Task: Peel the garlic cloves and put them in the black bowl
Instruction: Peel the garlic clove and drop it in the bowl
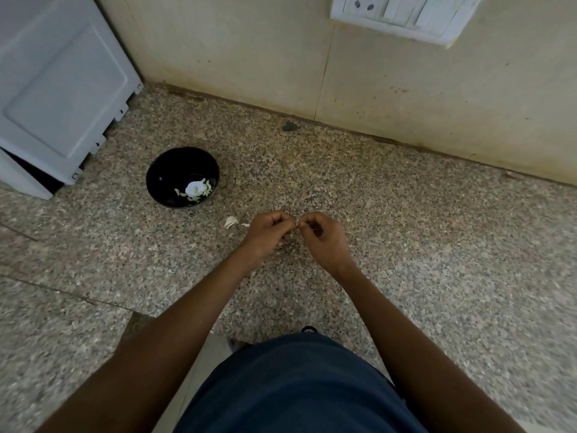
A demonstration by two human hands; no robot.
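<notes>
A black bowl [168,173] stands on the speckled granite counter [406,229], left of centre, with several pale peeled garlic cloves [199,190] lying in its bottom. My left hand [270,234] and my right hand [323,237] meet over the counter, to the right of the bowl. Their fingertips pinch a small pale garlic clove [297,222] between them; most of it is hidden by the fingers. A little heap of white garlic skins [231,221] lies on the counter just left of my left hand.
A white appliance [59,95] fills the back left corner, close behind the bowl. A cream tiled wall [312,73] runs along the back, with a white switch plate [402,14] high up. The counter's front edge [187,320] lies near my body.
</notes>
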